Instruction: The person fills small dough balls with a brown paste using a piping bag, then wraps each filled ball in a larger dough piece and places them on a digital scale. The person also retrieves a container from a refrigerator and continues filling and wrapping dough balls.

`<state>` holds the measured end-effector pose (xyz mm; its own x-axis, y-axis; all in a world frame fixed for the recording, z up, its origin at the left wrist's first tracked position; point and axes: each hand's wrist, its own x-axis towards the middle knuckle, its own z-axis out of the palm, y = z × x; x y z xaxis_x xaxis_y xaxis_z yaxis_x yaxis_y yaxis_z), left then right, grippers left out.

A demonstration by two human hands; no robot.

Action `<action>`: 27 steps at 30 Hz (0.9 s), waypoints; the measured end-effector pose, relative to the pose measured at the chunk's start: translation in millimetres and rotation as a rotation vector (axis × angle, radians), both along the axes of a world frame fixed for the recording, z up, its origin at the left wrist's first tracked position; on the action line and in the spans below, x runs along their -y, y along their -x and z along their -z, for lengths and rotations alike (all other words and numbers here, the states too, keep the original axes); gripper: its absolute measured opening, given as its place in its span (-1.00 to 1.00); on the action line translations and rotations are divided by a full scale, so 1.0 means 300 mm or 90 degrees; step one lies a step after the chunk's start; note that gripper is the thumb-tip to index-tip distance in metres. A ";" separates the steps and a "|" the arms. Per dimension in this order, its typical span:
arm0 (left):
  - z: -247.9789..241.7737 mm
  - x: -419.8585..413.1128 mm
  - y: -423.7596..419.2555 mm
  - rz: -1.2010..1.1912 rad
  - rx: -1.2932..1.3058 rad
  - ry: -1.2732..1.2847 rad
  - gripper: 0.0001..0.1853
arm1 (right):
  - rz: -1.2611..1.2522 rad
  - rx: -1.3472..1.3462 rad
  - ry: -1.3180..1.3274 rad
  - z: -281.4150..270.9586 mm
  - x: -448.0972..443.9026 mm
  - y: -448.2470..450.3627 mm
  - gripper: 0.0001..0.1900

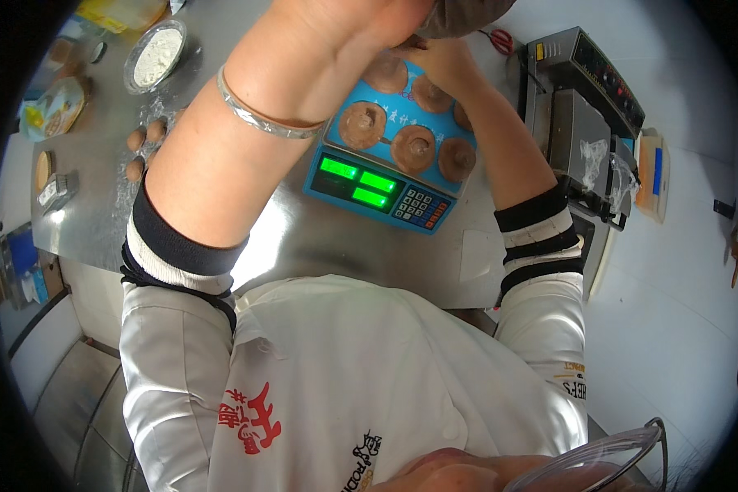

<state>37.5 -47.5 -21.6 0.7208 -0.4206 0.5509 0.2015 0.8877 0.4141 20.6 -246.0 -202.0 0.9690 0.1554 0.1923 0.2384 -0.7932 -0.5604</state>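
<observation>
My left hand [387, 21], below a bracelet-ringed forearm, is cut off by the top edge. Against it lies a grey-brown lump [464, 17], seemingly dough; the fingers are hidden, so its hold cannot be told. My right hand [446, 64] reaches beneath the lump, over the far part of a blue digital scale [381, 194], its fingertips partly hidden. Several flattened round brown dough pieces, among them one at the near side [412, 147], one at the left [362, 125] and one at the right [457, 158], lie on the scale's platform. The scale's green displays are lit.
On the steel table [320, 246], a bowl of white flour [158, 56] and small brown dough balls [136, 140] stand at the left. Red-handled scissors [501, 41] lie beyond the scale. An appliance with a control panel [606, 77] stands at the right. Packages and a small foil container [55, 192] are far left.
</observation>
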 end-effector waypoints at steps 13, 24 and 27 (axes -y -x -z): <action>0.011 0.004 0.002 0.012 0.004 -0.007 -0.57 | 0.053 0.002 0.044 0.071 -0.014 -0.024 -0.62; 0.018 -0.005 0.026 0.044 -0.002 0.008 -0.58 | 0.044 0.014 0.087 0.092 -0.005 -0.030 -0.58; 0.018 -0.011 0.024 0.046 0.005 0.010 -0.58 | 0.042 0.016 0.092 0.094 -0.006 -0.035 -0.57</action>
